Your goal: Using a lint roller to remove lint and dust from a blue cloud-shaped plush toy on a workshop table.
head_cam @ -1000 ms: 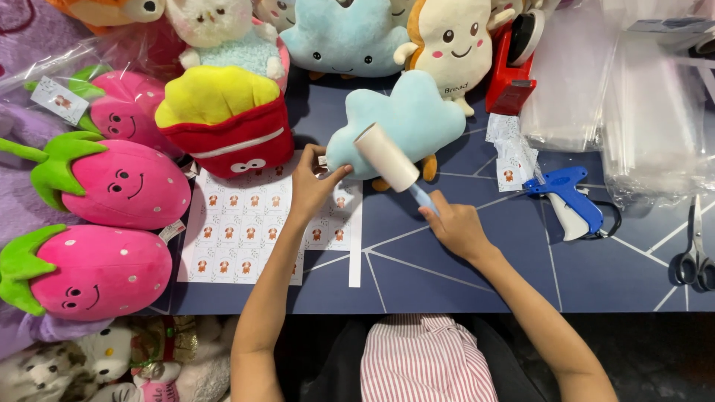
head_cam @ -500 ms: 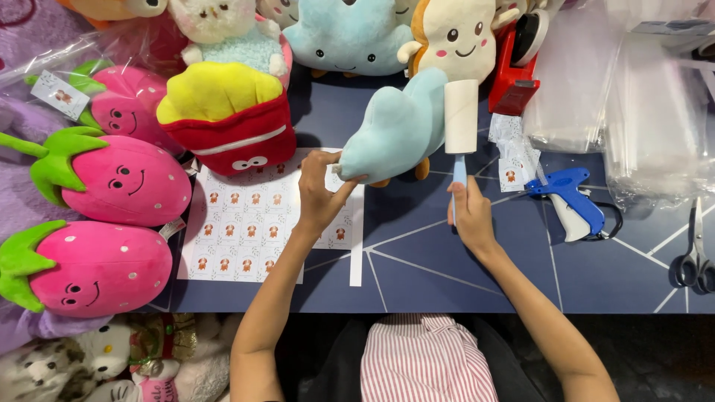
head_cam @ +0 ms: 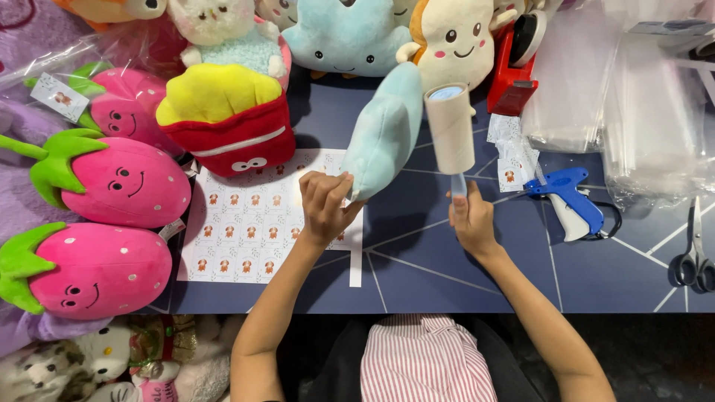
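My left hand (head_cam: 325, 208) pinches the lower edge of a pale blue plush toy (head_cam: 386, 132), fingers closed on the fabric, holding it on edge above the dark blue worktop (head_cam: 417, 260); my right hand (head_cam: 471, 220) is wrapped shut round the thin handle of a lint roller (head_cam: 450, 128), whose cardboard-coloured roll stands upright just beside the toy, possibly touching it, though I cannot tell from this angle; under my left hand lies a white sticker sheet (head_cam: 253, 223) printed with small orange figures; to the left sit a red and yellow fries plush (head_cam: 227, 119) and three pink strawberry plushes (head_cam: 112, 186); to the right of the roller lie a blue tagging gun (head_cam: 570, 199), a red tape dispenser (head_cam: 515, 67), clear plastic bags (head_cam: 633, 104) and, near the edge, scissors (head_cam: 694, 253).
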